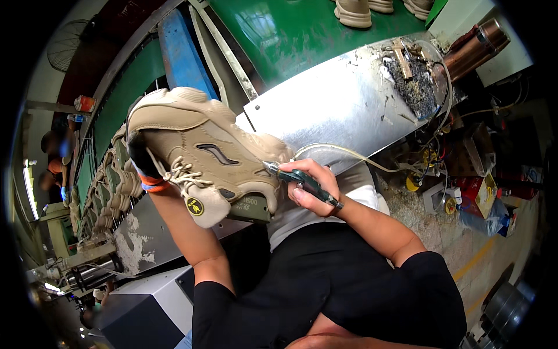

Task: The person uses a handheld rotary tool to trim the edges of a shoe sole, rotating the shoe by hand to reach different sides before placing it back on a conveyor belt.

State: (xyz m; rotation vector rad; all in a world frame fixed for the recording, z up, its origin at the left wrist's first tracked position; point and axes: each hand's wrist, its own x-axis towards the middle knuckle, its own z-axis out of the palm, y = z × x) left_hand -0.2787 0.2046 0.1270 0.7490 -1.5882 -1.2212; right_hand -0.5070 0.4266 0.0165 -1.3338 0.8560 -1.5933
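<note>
A beige chunky-soled sneaker (197, 139) is held up in front of me, its sole turned toward the far side. It sits on a dark green shoe last (251, 209) showing at the collar, and its tongue carries a round yellow-and-black badge. My left hand (139, 157), in a dark glove with an orange and blue cuff, grips the sneaker's toe end; most of its fingers are hidden behind it. In my right hand (314, 187) is a dark green hand tool (308, 181) with a pointed metal tip. That tip touches or nearly touches the upper near the heel.
A pale hose (349, 150) runs right from near the tool. Beyond lie a metal plate (325, 104) and a green conveyor belt (279, 35) bearing beige shoes (353, 13). More shoes (110, 189) line the left rack. A copper-coloured cylinder (474, 49) juts out at right.
</note>
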